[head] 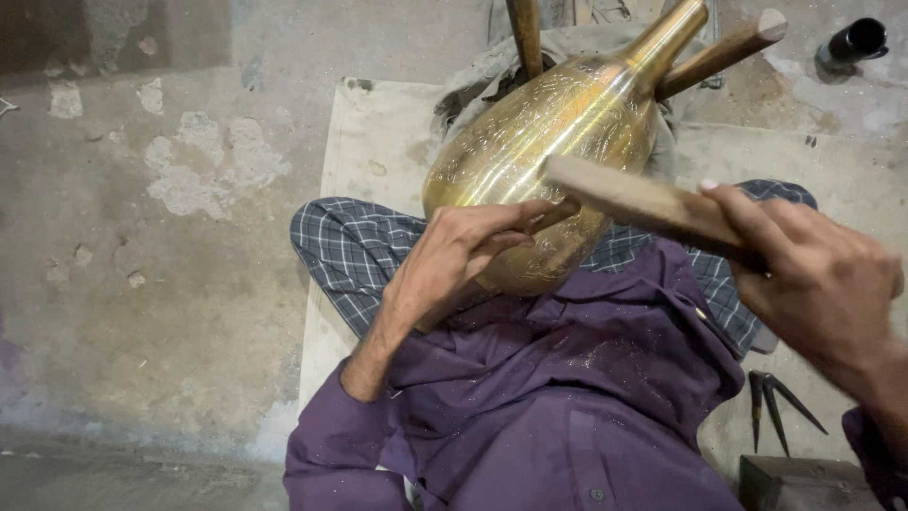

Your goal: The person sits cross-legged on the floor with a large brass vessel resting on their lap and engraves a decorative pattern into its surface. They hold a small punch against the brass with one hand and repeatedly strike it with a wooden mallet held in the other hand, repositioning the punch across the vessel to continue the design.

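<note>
Left grip (463, 248) pinches a slim chisel (553, 216) against the lap-braced brass vase (544, 151); right grip (818, 274) clenches a wooden mallet (634, 201) raised above it.

Vase (530, 151) golden brass, fine engraved pattern – shirt (567, 397) purple – lap cloth (350, 251) grey-blue checked.

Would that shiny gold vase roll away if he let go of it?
Probably: the brass vase is round-bellied and lies tilted against wooden sticks. Its polished skin looks slippery. The left hand steadies it.
</note>
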Available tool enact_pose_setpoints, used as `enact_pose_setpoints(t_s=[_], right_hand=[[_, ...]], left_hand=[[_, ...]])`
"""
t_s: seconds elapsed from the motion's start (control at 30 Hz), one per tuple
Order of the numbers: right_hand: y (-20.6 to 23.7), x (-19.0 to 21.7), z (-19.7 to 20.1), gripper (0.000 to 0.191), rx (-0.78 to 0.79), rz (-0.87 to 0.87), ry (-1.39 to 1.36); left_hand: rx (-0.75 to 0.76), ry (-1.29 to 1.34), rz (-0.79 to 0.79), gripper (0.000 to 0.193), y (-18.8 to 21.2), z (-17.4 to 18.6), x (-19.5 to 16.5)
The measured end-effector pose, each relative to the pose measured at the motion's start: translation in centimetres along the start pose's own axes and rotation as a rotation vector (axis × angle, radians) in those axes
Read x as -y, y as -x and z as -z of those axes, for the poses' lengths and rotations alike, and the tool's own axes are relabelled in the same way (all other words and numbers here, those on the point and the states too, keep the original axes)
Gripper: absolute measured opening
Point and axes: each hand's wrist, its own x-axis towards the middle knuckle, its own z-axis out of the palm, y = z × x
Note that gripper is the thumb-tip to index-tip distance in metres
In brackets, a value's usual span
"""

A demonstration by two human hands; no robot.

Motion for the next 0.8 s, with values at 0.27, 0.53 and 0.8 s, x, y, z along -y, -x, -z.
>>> enact_pose_setpoints(t_s=[0.27,0.53,0.8], right_hand=[[2.5,-0.3,-6.0,0.051,-0.421,0.052,-0.480],[3.1,0.1,-9.4,0.033,-0.476,-0.024,-0.539],[3.6,2.1,-10.0,0.034,-0.638,0.008,-1.161]], left_hand=[[0.145,-0.042,-0.063,0.052,-0.8,0.7,1.1],[0.178,-0.091,-0.118,0.050,-1.9,0.6,1.4],[0.264,-0.207,-0.143,0.046,-2.4,0.4,2.0]])
